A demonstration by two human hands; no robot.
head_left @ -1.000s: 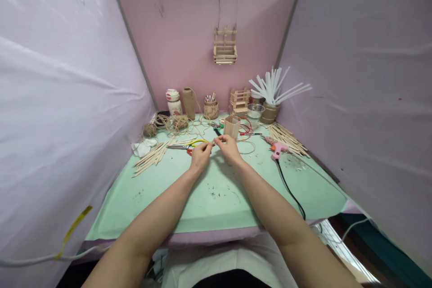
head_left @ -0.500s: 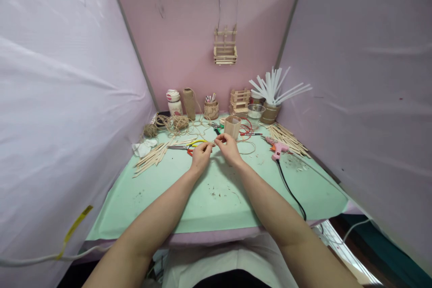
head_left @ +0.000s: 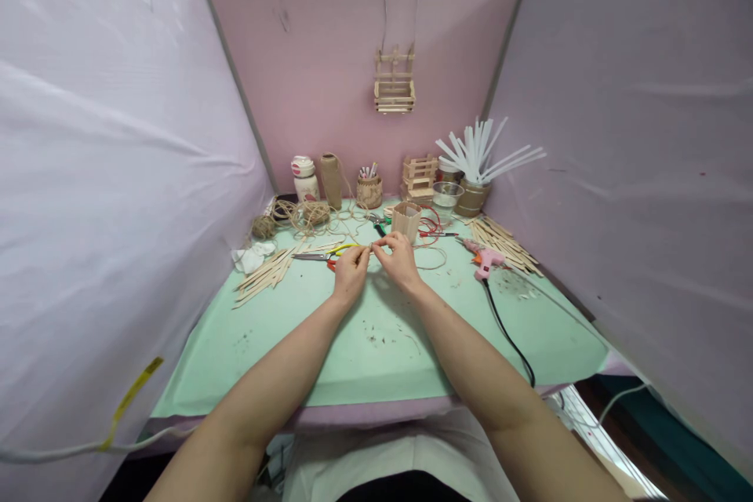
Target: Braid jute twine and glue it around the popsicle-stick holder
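The left hand (head_left: 351, 271) and the right hand (head_left: 401, 259) meet above the middle of the desk (head_left: 306, 345). Each grip is clenched in a pinch, thumb against forefinger, and the fingertips of both hands are almost touching. Between them is a thin pale strand (head_left: 372, 246). It seems to be a short piece of twine, but it is too fine in this view to be sure. The strand is held a little above the green desk surface, in front of the stick cup (head_left: 405, 220).

Just to the left of the left hand lie the scissors (head_left: 325, 255) with yellow handles, flat on the desk. Further left there is a loose pile of wooden sticks (head_left: 263, 272), and beside it a crumpled white cloth (head_left: 249, 259). A ball of twine (head_left: 262, 227) sits behind them.

To the right of the right hand, a pink glue gun (head_left: 483, 257) lies on the desk, and its black cable (head_left: 506, 333) runs toward the near edge. Behind the gun lies a second heap of sticks (head_left: 501, 240). Red wire (head_left: 429, 226) lies near the stick cup.

Along the back wall stand a white bottle (head_left: 304, 178), a twine spool (head_left: 331, 180), a small pen holder (head_left: 369, 190), a stick crate (head_left: 420, 176), a clear cup (head_left: 445, 194) and a pot of white glue rods (head_left: 478, 161). A small stick basket (head_left: 394, 84) hangs on the wall above.
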